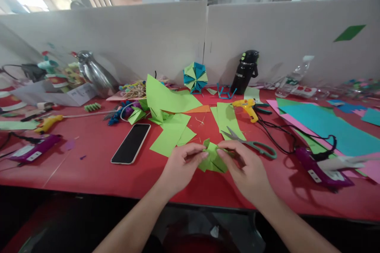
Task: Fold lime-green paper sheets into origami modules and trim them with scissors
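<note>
Between my two hands is a folded piece of light green paper point(213, 159), close to the front edge of the red table point(124, 180). My left hand point(181, 165) pinches its left side between thumb and fingers. On the opposite side, my right hand point(245, 168) grips the paper the same way; some of its fingers are hidden behind the paper. Just beyond my right hand lie grey-green scissors point(252, 144) with their blades apart. Cut light green sheets point(170, 134) spread out behind my left hand.
A phone point(131, 144) lies to the left. Behind stand a blue-and-green paper ball point(195, 77) and a black bottle point(246, 72). A yellow glue gun point(246, 108) rests at right, near a purple power strip point(322, 170) and blue sheets point(335, 122). A steel jug point(96, 73) stands back left.
</note>
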`<state>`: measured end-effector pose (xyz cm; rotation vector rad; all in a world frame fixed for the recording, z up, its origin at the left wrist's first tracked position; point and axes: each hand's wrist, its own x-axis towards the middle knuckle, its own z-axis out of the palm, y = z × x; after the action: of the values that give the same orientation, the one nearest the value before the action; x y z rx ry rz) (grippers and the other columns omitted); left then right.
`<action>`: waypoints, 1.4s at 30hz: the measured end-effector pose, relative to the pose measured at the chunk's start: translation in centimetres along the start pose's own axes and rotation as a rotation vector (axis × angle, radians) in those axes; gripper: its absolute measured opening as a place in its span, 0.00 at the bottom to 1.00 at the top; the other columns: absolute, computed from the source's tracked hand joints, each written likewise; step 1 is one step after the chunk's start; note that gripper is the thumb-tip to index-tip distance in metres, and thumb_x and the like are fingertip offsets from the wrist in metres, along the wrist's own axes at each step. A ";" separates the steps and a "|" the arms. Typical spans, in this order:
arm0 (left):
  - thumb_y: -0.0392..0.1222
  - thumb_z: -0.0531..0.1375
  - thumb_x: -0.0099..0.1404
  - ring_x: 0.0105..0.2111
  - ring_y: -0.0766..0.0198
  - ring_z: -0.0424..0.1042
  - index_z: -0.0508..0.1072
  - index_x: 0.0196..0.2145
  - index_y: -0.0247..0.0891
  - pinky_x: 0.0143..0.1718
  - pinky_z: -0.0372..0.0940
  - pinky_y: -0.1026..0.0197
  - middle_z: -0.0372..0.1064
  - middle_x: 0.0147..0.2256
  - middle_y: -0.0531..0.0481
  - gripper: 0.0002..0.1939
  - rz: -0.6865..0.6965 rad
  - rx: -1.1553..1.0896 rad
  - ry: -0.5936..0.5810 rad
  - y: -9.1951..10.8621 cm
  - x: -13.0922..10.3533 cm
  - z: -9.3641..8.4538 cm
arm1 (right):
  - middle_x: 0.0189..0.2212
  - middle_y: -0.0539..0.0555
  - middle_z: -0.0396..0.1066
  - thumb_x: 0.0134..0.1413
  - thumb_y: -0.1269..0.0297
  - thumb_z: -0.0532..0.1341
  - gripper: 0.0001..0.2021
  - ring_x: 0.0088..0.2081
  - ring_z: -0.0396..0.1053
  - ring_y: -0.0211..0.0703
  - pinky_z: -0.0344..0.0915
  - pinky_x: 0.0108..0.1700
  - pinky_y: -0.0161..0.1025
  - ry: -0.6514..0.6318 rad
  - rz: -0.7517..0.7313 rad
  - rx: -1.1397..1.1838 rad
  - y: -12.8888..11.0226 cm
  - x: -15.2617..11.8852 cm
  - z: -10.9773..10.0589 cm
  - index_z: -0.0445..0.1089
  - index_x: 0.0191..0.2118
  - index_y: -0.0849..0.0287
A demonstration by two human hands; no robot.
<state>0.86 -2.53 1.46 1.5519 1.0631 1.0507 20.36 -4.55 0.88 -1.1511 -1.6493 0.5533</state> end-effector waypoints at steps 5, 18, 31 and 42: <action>0.42 0.67 0.65 0.32 0.64 0.76 0.80 0.36 0.38 0.34 0.71 0.64 0.79 0.32 0.50 0.06 0.043 -0.036 0.054 0.5 0.1 0.0 | 0.46 0.54 0.77 0.64 0.63 0.65 0.06 0.49 0.75 0.45 0.71 0.52 0.43 -0.014 -0.063 -0.013 0.2 -0.1 0.0 0.75 0.46 0.52; 0.38 0.68 0.64 0.47 0.58 0.77 0.83 0.35 0.42 0.49 0.72 0.57 0.77 0.45 0.45 0.02 0.209 0.106 0.027 0.3 0.1 -0.5 | 0.50 0.56 0.75 0.64 0.70 0.64 0.10 0.52 0.74 0.46 0.72 0.55 0.46 -0.089 -0.237 -0.125 1.0 0.9 -1.2 0.77 0.48 0.52; 0.43 0.67 0.67 0.47 0.59 0.72 0.79 0.36 0.41 0.51 0.69 0.54 0.67 0.46 0.46 0.05 0.304 0.564 -0.127 0.9 -0.3 -3.2 | 0.52 0.58 0.73 0.67 0.72 0.59 0.13 0.53 0.74 0.45 0.73 0.55 0.44 -0.242 -0.265 -0.196 1.0 0.4 -0.9 0.77 0.51 0.54; 0.43 0.66 0.68 0.60 0.53 0.71 0.77 0.43 0.43 0.61 0.66 0.48 0.69 0.61 0.44 0.07 0.317 0.485 -0.180 0.1 0.0 -2.5 | 0.49 0.55 0.75 0.66 0.69 0.61 0.08 0.51 0.75 0.46 0.72 0.54 0.46 -0.275 -0.090 -0.077 0.9 0.7 -1.2 0.73 0.48 0.52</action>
<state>-1.49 -2.01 2.03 2.2197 1.0130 0.8715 21.76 -3.69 0.93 -1.0865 -1.9631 0.6162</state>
